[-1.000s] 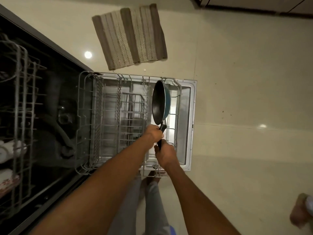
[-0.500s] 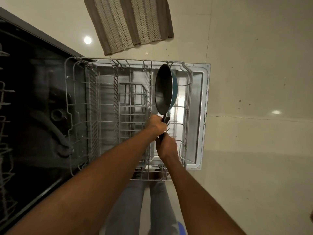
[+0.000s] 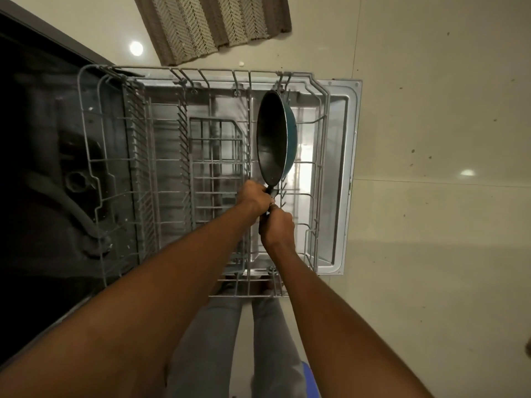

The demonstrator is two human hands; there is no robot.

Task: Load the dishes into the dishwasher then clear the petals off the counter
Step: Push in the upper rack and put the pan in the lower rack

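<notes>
A frying pan (image 3: pixel 273 139) with a black inside and a teal outside stands on its edge in the right part of the lower dishwasher rack (image 3: pixel 161 168). Both hands hold its black handle: my left hand (image 3: pixel 254 196) grips the part closest to the pan, and my right hand (image 3: pixel 277 229) grips the end of the handle. The grey wire rack is pulled out over the open dishwasher door (image 3: pixel 342 173) and holds nothing else that I can see.
The dark dishwasher tub (image 3: pixel 43 168) lies at the left. A striped brown and beige rug (image 3: pixel 212 21) lies on the glossy tiled floor (image 3: pixel 431 110) beyond the door. My legs stand just in front of the rack.
The pan has sunk lower into the right side of the rack, both hands still on the handle. My view has shifted forward, so the upper rack at left is out of sight.
</notes>
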